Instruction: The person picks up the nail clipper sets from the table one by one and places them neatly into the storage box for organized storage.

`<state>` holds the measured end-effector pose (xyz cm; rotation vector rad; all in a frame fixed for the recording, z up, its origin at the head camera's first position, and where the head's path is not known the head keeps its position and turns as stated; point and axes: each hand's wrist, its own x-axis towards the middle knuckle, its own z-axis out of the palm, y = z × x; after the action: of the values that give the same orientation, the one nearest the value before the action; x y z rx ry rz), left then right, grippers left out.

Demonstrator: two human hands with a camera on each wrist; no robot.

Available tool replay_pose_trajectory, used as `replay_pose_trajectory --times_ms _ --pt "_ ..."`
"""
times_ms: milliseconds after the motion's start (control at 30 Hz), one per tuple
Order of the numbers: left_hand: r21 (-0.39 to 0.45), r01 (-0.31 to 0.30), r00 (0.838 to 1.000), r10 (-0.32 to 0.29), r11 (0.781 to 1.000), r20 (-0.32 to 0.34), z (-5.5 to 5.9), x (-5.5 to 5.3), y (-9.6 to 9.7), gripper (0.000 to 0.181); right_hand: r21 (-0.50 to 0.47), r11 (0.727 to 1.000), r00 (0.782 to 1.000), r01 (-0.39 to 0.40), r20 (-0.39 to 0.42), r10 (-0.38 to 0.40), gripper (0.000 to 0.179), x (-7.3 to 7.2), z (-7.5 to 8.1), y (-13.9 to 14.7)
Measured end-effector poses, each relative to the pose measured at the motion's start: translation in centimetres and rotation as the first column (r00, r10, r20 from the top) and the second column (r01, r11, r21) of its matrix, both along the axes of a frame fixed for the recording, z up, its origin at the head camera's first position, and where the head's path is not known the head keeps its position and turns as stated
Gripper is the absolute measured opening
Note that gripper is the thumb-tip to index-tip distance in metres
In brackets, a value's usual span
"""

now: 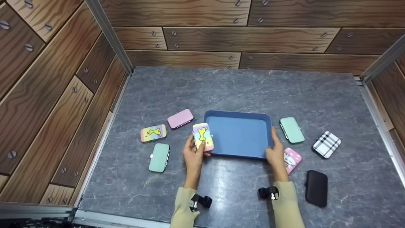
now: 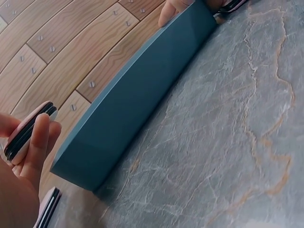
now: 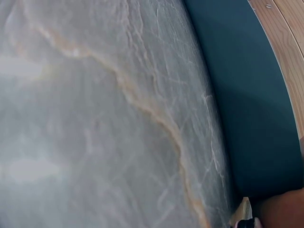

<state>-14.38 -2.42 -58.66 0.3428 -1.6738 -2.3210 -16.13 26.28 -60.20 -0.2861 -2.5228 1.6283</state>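
My left hand [image 1: 193, 156] pinches a small hard clasp case [image 1: 202, 136] with a yellow giraffe on pastel stripes, thumb on its printed face. The case is raised over the left end of a blue rectangular tray [image 1: 239, 134], whose floor is bare. In the left wrist view the case [image 2: 29, 130] shows its dark edge between the fingers. My right hand [image 1: 276, 152] grips the tray at its right front corner, thumb at the rim and fingers along the outer side. The right wrist view shows mostly the tray's outer wall [image 3: 251, 104].
Left of the tray lie a pink case [image 1: 180, 118], another giraffe case [image 1: 153, 133] and a mint case [image 1: 159, 157]. On the right are a mint case [image 1: 291, 130], a plaid case [image 1: 327, 144], a black case [image 1: 316, 188] and a pink patterned case [image 1: 292, 159], partly behind my right hand.
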Motion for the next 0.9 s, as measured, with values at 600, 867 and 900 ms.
replay_pose_trajectory --times_ms 600,867,900 --pt "-0.005 0.008 1.000 -0.009 1.000 -0.018 -0.12 0.18 0.32 0.057 -0.005 1.000 1.000 0.020 0.005 -0.020 0.092 0.21 -0.05 -0.02" --pt "-0.005 0.011 1.000 -0.011 1.000 -0.021 -0.08 -0.02 0.67 0.055 0.000 1.000 1.000 0.021 0.019 -0.021 0.091 0.08 -0.01 0.00" --pt "-0.004 0.011 1.000 -0.011 1.000 -0.020 -0.04 -0.06 0.70 0.055 -0.002 1.000 1.000 0.021 0.020 -0.021 0.091 0.07 0.01 0.01"
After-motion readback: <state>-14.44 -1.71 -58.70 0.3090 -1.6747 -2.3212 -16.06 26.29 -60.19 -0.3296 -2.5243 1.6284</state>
